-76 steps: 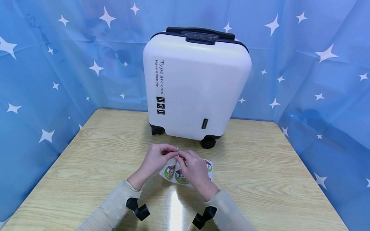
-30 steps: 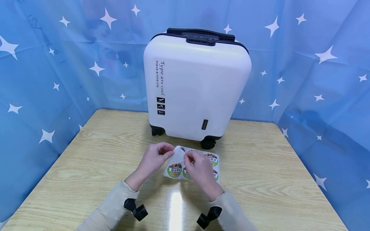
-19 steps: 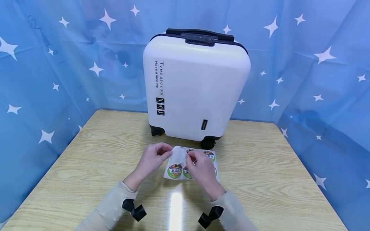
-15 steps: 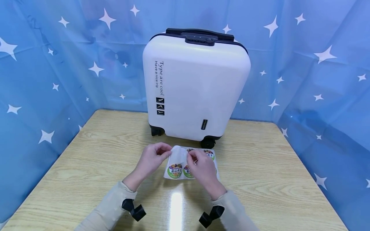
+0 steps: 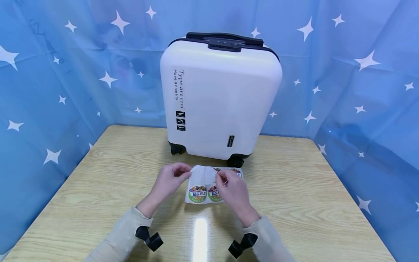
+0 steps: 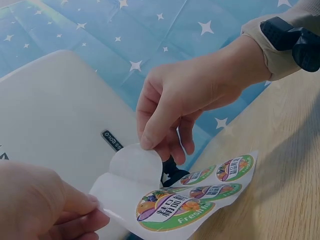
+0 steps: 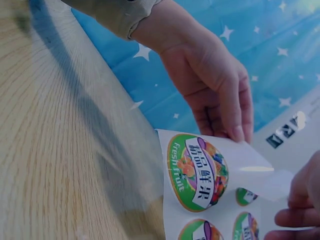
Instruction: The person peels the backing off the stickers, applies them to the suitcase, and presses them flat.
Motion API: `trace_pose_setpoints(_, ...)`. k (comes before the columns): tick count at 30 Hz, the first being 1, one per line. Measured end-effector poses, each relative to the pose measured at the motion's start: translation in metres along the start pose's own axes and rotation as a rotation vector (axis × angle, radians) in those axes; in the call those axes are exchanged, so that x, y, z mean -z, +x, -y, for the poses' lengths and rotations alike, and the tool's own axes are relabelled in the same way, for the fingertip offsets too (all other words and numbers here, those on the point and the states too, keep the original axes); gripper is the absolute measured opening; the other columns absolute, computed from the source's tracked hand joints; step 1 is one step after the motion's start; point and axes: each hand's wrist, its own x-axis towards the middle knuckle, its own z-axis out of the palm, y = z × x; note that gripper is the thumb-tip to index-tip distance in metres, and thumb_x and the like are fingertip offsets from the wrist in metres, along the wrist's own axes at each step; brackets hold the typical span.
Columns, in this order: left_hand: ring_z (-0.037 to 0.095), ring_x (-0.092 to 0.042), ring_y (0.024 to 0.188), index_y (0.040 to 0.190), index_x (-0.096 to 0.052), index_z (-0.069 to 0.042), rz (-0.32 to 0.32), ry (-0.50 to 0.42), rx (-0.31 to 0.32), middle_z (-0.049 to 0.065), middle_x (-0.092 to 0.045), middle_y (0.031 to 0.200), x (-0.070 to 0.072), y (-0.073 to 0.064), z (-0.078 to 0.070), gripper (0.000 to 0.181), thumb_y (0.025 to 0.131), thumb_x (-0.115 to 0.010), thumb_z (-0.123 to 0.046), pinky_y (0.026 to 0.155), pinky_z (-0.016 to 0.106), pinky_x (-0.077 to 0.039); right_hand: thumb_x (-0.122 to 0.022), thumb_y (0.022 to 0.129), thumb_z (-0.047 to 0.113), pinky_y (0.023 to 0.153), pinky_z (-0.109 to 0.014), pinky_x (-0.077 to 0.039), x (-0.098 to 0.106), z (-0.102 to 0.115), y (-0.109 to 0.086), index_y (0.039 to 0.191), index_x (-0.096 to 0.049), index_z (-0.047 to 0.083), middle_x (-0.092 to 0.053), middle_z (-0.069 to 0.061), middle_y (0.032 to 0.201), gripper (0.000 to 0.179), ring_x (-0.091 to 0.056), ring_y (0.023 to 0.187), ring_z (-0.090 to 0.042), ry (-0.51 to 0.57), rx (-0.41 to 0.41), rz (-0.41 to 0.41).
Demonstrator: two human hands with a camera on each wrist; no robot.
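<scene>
A white sheet of round fruit stickers (image 5: 196,178) is held just above the table, in front of the suitcase. My left hand (image 5: 167,182) pinches its upper left corner between thumb and fingers. A round sticker (image 6: 135,161), showing its white underside, is partly lifted from the sheet. My right hand (image 5: 234,189) pinches that sticker's edge with thumb and forefinger. Several printed stickers with green rims stay flat on the sheet, one (image 7: 197,172) clear in the right wrist view. My right hand covers part of the sheet in the head view.
A white suitcase (image 5: 220,98) with a black handle (image 5: 226,37) stands upright on the wooden table (image 5: 311,196), close behind the sheet. A blue curtain (image 5: 78,72) with white stars surrounds the table's back and sides.
My hands were together at the sheet's top edge and have moved apart. The right hand has drawn rightward, the lifted sticker with it; the left has shifted slightly left.
</scene>
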Motion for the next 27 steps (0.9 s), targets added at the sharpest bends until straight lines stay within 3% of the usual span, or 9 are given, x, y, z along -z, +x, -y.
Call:
trace_pose_setpoints(8, 0.013, -0.059, 0.07, 0.091, -0.069, -0.006, -0.006, 0.02, 0.008, 0.0, -0.066, 0.081, 0.0026, -0.0018, 0.0037, 0.008, 0.084, -0.068, -0.004, 0.061, 0.026, -0.049, -0.062, 0.081, 0.005, 0.055, -0.024, -0.046, 0.0037, -0.0038, -0.0001, 0.079, -0.066, 0.006, -0.062, -0.001, 0.073, 0.004, -0.056, 0.064, -0.01, 0.012, 0.019, -0.026)
trace_pose_setpoints(18, 0.014, -0.058, 0.072, 0.094, -0.068, -0.009, 0.0, 0.034, 0.069, -0.001, -0.065, 0.082, 0.007, -0.005, 0.0042, 0.008, 0.085, -0.067, -0.008, 0.06, 0.026, -0.049, -0.062, 0.078, 0.002, 0.053, -0.024, -0.046, 0.0056, -0.0072, 0.0005, 0.078, -0.064, 0.007, -0.06, -0.001, 0.074, 0.005, -0.056, 0.065, -0.011, 0.014, 0.057, -0.079)
trace_pose_setpoints(27, 0.013, -0.058, 0.072, 0.093, -0.069, -0.009, -0.012, 0.051, 0.073, -0.001, -0.065, 0.082, 0.0081, -0.0072, 0.0097, 0.009, 0.084, -0.068, -0.009, 0.06, 0.026, -0.048, -0.064, 0.076, -0.002, 0.051, -0.029, -0.049, 0.0062, -0.0078, 0.0015, 0.077, -0.063, 0.004, -0.06, -0.002, 0.072, 0.007, -0.057, 0.062, -0.015, 0.029, 0.09, -0.121)
